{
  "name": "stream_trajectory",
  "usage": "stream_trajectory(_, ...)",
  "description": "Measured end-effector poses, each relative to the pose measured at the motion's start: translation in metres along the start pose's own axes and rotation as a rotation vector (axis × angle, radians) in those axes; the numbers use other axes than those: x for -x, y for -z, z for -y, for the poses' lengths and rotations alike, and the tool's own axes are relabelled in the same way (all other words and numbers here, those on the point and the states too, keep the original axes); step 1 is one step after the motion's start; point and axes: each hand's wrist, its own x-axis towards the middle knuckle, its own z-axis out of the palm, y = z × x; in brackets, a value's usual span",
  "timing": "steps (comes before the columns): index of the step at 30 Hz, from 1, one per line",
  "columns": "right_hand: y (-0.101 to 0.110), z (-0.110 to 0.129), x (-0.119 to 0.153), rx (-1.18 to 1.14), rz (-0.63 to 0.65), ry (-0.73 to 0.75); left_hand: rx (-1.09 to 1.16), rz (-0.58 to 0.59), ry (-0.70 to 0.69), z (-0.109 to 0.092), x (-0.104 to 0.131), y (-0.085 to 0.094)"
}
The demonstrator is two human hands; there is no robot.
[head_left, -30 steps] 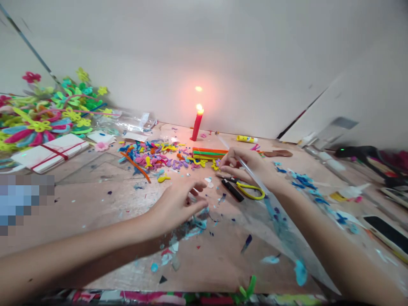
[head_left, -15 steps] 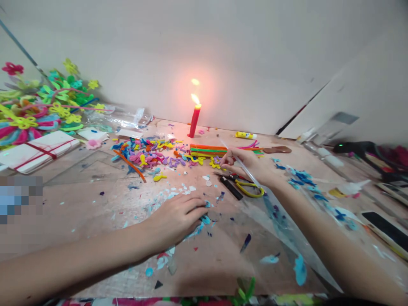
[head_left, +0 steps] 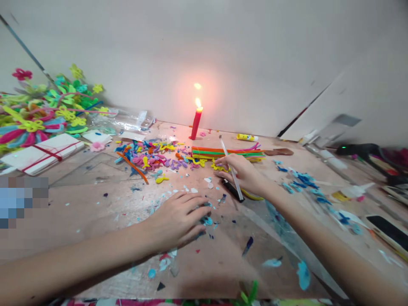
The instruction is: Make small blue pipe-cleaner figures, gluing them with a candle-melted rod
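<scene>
My left hand (head_left: 180,221) lies palm down on the table, fingers loosely apart, over light blue scraps (head_left: 208,221). Nothing shows in its grasp. My right hand (head_left: 244,172) holds a thin translucent glue stick (head_left: 230,163), tilted, with a darkened upper tip. Beneath that hand are a black-handled tool (head_left: 232,189) and scissors, of which only part of the yellow handle (head_left: 253,195) shows. A lit red candle (head_left: 195,124) stands beyond both hands. Just behind my right fingers lies a bundle of coloured pipe cleaners (head_left: 223,153).
Small bent pipe-cleaner pieces (head_left: 149,159) are heaped left of centre. Fuzzy flowers (head_left: 32,123) and a white box with red string (head_left: 44,153) fill the left. Blue pieces (head_left: 302,179), a white-tipped bottle (head_left: 352,192) and a phone-like object (head_left: 389,229) lie right. A yellow glue tube (head_left: 247,137) lies behind.
My right hand has lowered over the scissors, hiding most of them. The glue stick has swung more upright. My left hand stays on the table, its fingers slightly more spread.
</scene>
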Motion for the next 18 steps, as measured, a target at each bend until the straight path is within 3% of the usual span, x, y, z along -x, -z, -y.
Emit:
stream_trajectory(3,0.01,0.012,0.001,-0.017,-0.027,0.0,-0.056,-0.045,0.04,0.018,-0.01,0.016)
stream_trajectory(5,0.018,0.021,-0.001,-0.016,-0.058,-0.001,-0.114,-0.071,0.162,0.04,-0.018,0.035)
stream_trajectory(9,0.034,0.035,-0.008,-0.05,-0.106,0.015,-0.256,0.029,0.484,0.101,-0.027,0.084)
stream_trajectory(12,0.04,0.041,-0.016,-0.081,-0.152,0.058,-0.306,0.023,0.628,0.147,-0.022,0.112)
stream_trajectory(15,0.044,0.045,-0.026,-0.079,-0.183,0.089,-0.345,0.043,0.708,0.182,-0.012,0.121)
stream_trajectory(18,0.046,0.048,-0.036,-0.101,-0.201,0.101,-0.322,0.164,0.791,0.202,-0.006,0.114)
